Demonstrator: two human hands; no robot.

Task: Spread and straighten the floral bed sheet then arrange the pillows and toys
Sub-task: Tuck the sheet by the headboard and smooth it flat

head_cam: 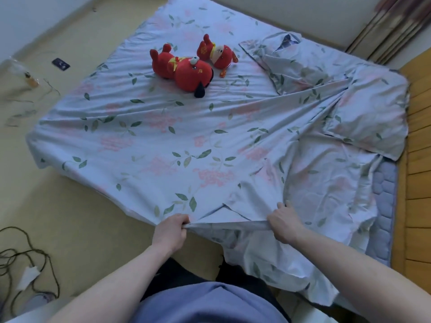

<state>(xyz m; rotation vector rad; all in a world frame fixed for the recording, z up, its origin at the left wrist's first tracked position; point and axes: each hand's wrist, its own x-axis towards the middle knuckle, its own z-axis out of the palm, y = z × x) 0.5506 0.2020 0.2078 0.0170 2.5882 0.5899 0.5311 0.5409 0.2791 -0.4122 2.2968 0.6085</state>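
Head view: the floral bed sheet (163, 141) lies over the mattress (384, 201), whose quilted edge shows bare at the right. Left hand (171, 230) and right hand (283, 226) each have their fingers closed over the sheet's near hem, which is pulled into a taut band between them.

Handling: the sheet is judged thin, light and limp. It offers no stiffness of its own and follows any pull, so tension must come from two separated grips. Take hold at the hem or at a corner, never mid-panel, where a pinch only raises new folds. Diagonal creases run from the hands toward the pillows, which indicates the pull is reaching the far corner.

Materials: the fabric is pale, matte woven cloth printed with pink blossom clusters and green leaves. Two pillows (370, 113) in matching cases sit at the far right, soft and rumpled; one (293, 64) has its case opening gaping. Two red plush toys (184, 69) lie on their sides near the middle, rounded and fuzzy.
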